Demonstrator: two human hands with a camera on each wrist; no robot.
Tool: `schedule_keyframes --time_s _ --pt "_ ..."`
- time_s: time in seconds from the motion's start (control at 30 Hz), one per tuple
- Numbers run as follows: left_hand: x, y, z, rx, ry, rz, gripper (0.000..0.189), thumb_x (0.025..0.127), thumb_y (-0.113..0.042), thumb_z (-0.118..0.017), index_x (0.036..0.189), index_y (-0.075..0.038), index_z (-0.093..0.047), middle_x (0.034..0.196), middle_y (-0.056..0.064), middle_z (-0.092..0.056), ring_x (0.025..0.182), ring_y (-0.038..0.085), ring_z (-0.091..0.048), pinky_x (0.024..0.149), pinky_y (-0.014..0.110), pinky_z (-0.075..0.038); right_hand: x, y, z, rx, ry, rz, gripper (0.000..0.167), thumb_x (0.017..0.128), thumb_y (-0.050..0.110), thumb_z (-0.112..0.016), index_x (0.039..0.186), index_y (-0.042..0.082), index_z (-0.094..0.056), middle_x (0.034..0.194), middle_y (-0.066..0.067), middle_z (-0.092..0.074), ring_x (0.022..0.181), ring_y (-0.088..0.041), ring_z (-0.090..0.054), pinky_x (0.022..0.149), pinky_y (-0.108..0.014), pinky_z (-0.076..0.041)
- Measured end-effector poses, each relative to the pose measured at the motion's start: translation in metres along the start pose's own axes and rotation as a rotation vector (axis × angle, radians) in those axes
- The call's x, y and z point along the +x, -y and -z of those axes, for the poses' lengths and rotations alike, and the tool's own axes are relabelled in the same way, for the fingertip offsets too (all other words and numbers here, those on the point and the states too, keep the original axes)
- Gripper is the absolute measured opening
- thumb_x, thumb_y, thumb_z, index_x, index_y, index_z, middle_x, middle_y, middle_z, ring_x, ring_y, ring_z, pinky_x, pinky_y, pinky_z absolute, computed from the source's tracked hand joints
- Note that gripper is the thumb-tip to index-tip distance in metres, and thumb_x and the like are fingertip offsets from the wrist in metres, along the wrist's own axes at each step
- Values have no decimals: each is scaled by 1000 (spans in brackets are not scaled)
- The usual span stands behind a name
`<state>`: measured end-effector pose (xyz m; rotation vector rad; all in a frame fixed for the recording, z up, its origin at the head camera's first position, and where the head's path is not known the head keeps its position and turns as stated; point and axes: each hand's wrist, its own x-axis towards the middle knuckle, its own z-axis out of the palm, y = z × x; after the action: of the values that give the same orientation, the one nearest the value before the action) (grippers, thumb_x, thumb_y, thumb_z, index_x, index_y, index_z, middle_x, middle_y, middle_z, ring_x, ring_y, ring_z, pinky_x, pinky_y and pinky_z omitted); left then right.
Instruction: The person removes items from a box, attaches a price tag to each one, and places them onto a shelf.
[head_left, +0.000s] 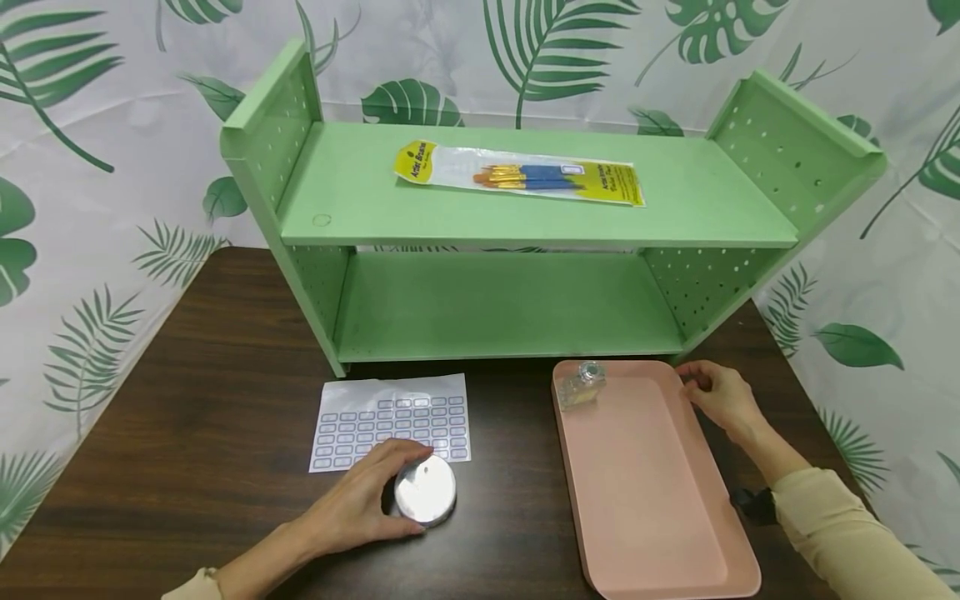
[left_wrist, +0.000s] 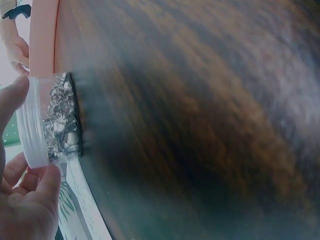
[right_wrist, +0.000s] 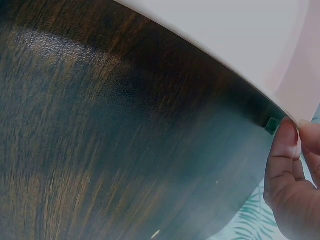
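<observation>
A round clear jar with a pale lid stands on the table, small silvery metal pieces showing through its side in the left wrist view. My left hand grips it, thumb and fingers around the lid. On the right lies a pink tray. Its far right corner is pinched between the thumb and fingers of my right hand; the right wrist view shows the fingertips at the tray's rim. A small glass bottle rests in the tray's far left corner.
A green two-level shelf stands behind, with a packet of artist brushes on its upper board. Beyond my left hand lies a sheet of small labels. Dark wooden table surrounds these things, and a leaf-print cloth hangs behind.
</observation>
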<state>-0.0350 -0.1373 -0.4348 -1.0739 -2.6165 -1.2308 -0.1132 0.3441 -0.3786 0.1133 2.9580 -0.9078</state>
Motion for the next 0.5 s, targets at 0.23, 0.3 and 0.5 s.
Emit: schedule_keyframes --time_s 0.23,0.3,0.5 --pt "3 5 9 -70 -55 40 74 63 -29 -87 124 -1 -56 123 5 -58 111 21 -56 89 35 -51 0 0 0 5 1 2 28 87 -1 -55 114 -8 -57 79 -10 -57 64 -5 -46 54 -21 -42" --pt "5 9 15 -115 -101 98 65 67 -20 -85 121 2 -58 120 10 -60 108 25 -58 85 34 -53 0 -1 0 7 0 2 28 87 -1 -56 114 -9 -57 79 -10 -57 64 -5 -45 54 -21 -42" --pt "9 26 46 -110 -240 412 45 76 -8 -78 116 4 -61 111 18 -65 95 30 -64 74 24 -55 0 -1 0 10 8 -2 29 87 0 -56 114 -9 -56 80 -10 -57 65 -7 -46 55 -21 -42"
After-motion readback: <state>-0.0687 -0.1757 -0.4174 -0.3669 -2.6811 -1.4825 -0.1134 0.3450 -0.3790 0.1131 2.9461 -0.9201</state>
